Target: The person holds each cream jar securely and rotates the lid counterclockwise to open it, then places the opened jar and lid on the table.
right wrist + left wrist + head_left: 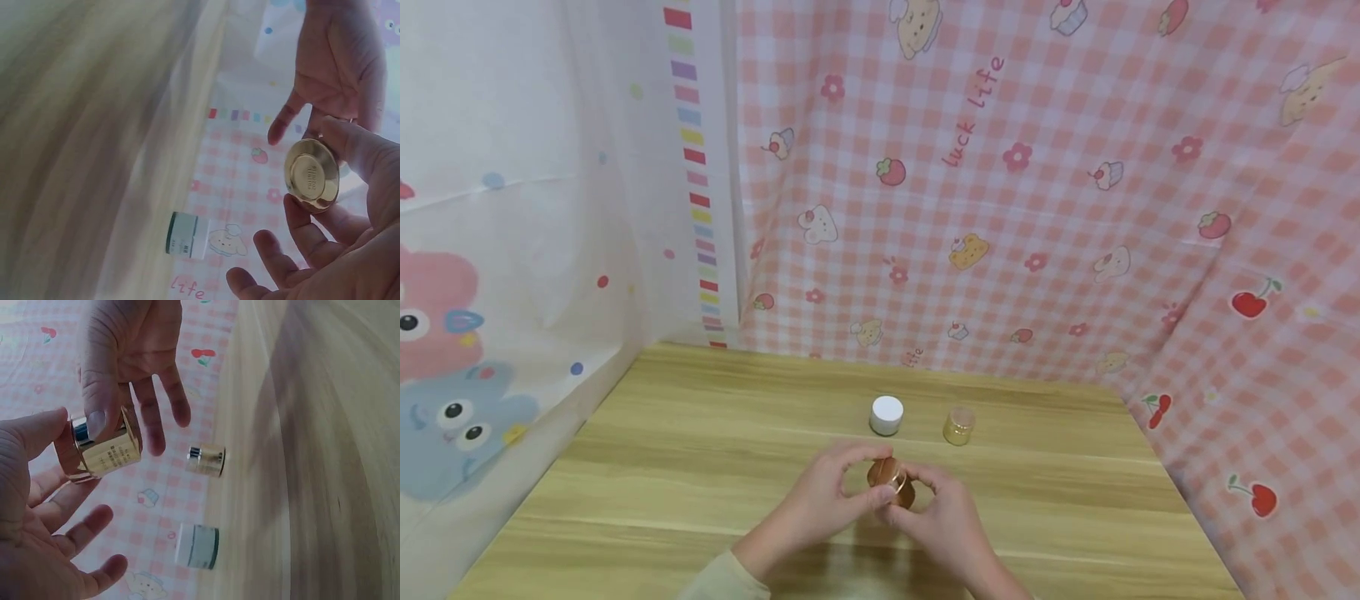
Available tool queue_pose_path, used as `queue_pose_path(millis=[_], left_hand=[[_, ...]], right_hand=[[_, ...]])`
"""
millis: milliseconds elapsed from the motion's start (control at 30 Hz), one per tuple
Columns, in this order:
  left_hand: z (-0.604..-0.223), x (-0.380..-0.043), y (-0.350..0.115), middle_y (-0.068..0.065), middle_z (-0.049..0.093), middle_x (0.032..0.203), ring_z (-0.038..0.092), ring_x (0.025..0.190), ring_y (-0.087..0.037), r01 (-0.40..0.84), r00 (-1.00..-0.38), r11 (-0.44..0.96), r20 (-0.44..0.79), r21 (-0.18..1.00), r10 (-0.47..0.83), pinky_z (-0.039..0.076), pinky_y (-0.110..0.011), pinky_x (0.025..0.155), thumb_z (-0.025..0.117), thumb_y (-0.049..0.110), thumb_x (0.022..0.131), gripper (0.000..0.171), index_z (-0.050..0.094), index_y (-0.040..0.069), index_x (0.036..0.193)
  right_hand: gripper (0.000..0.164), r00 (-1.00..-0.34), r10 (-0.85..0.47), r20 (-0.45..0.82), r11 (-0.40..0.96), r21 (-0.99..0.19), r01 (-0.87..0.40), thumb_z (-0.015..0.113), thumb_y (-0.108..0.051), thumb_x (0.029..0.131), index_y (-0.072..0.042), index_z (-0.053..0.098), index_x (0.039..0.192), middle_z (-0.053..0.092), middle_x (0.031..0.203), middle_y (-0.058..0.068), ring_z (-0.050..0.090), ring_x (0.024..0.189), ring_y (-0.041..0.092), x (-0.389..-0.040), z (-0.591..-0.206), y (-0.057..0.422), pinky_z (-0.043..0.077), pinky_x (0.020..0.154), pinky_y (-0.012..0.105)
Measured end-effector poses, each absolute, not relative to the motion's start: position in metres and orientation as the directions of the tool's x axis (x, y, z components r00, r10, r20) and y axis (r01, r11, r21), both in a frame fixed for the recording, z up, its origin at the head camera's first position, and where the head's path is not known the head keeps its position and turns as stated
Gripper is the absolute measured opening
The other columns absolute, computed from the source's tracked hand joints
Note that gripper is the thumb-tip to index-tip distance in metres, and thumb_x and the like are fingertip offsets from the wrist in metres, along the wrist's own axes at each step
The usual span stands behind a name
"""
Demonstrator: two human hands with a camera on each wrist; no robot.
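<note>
Both hands hold a shiny gold cosmetic jar (891,478) tilted above the wooden table. My left hand (823,496) pinches its lid end between thumb and fingers. From the other side, my right hand (951,521) grips the jar's body, its thumb across the printed side in the left wrist view. Stamped characters mark the round base (311,176) in the right wrist view. The remaining fingers of both hands spread loosely away from the jar. Beyond the hands stand a white-lidded jar (887,415) and, to its right, a smaller gold jar (959,426), both upright.
The wood-grain table (700,442) meets a pink checked cloth (1037,208) at the back and right. A white cloth with cartoon figures (550,167) hangs along the left side.
</note>
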State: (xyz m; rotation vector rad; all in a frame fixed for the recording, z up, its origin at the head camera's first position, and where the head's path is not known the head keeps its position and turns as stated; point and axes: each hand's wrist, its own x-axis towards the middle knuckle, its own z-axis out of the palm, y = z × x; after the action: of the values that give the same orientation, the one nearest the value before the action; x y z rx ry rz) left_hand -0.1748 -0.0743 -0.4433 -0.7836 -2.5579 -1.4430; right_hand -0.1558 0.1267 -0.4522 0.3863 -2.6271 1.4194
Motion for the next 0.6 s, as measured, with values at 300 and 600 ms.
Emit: queue_pose_path(millis=[300, 600], left_hand=[[-0.4439, -0.1727, -0.0717, 0.014, 0.066, 0.122, 0.058, 0.115, -0.011, 0.429, -0.89, 0.39, 0.305, 0.815, 0.34, 0.049, -0.03, 0.088, 0.074, 0.047, 0.085, 0.041, 0.067, 0.033, 0.122], [-0.4447, -0.1722, -0.0697, 0.007, 0.068, 0.118, 0.058, 0.107, -0.014, 0.432, -0.894, 0.431, 0.316, 0.792, 0.317, 0.049, -0.027, 0.079, 0.073, 0.047, 0.085, 0.045, 0.069, 0.023, 0.122]], right_hand=[[0.04, -0.97, -0.132, 0.203, 0.567, -0.787, -0.242, 0.083, -0.048, 0.074, -0.03, 0.073, 0.109, 0.073, 0.109, -0.011, 0.065, 0.112, 0.013, -0.1553, -0.4475, 0.1242, 0.054, 0.094, 0.038], [0.041, -0.972, -0.103, 0.213, 0.584, -0.778, -0.232, 0.086, -0.037, 0.073, -0.025, 0.072, 0.109, 0.074, 0.109, -0.005, 0.065, 0.113, 0.019, -0.1548, -0.4479, 0.1208, 0.05, 0.099, 0.049]])
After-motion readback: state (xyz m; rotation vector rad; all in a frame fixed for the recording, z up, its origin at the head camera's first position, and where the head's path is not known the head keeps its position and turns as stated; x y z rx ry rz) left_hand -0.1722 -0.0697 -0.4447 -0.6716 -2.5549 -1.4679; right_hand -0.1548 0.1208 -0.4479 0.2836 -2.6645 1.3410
